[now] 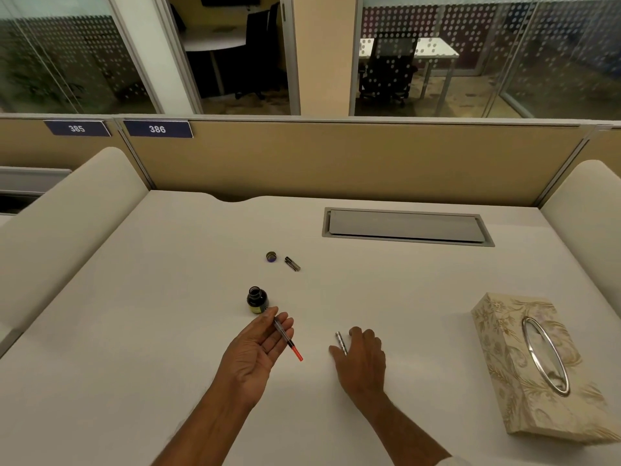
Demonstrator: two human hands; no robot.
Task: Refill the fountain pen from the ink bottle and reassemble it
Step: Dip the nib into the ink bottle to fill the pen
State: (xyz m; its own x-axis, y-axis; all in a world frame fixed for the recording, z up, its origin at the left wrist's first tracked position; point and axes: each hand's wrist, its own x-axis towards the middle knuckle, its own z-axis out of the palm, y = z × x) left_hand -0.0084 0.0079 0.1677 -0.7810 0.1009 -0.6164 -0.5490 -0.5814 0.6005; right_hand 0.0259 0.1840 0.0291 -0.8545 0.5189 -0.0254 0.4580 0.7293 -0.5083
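A small dark ink bottle [257, 299] stands uncapped on the white desk [168, 280], its round cap [271, 256] lying farther back. Beside the cap lies a short dark pen part [292, 264]. My left hand [257, 348] is palm up just in front of the bottle, thumb and fingers holding the pen's inner section with a clear converter and an orange-red end [287, 339]. My right hand [361, 353] rests palm down on the desk, its thumb and forefinger touching a silver pen barrel [340, 341] that lies flat.
A patterned tissue box [504, 364] with an oval metal opening lies at the right. A grey cable hatch [406, 227] is set into the desk at the back. A beige partition and padded side dividers enclose the desk.
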